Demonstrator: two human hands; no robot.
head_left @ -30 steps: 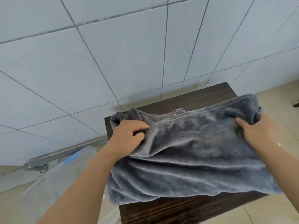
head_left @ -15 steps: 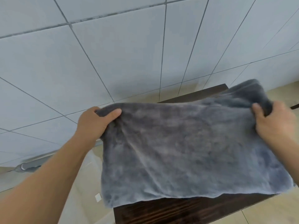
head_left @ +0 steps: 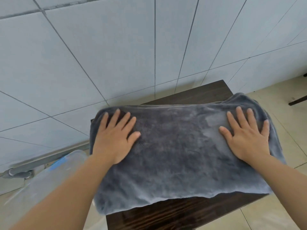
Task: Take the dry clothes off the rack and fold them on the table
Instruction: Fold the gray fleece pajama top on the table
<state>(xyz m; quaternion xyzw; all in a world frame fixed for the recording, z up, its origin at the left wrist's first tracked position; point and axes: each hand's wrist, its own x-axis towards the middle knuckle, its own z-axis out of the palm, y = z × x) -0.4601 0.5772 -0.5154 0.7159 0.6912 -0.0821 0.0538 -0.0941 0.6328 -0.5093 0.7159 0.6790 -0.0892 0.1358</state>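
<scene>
A grey fleece garment [head_left: 179, 156] lies folded flat across the small dark wooden table [head_left: 176, 214], covering most of its top and overhanging the left edge. My left hand [head_left: 114, 136] presses flat on the garment's far left part, fingers spread. My right hand [head_left: 247, 136] presses flat on its far right part, fingers spread as well. Neither hand grips the fabric. The drying rack is out of view.
A tiled wall [head_left: 132, 55] rises just behind the table. A clear plastic container with a blue rim [head_left: 54, 176] sits low at the left, beside a grey pipe [head_left: 43, 161] along the wall. Beige floor tiles [head_left: 282, 218] lie to the right.
Both hands lifted the garment's far edge, held it up spread out, then laid it flat on the table. They let go of the fabric and now press on it with spread fingers.
</scene>
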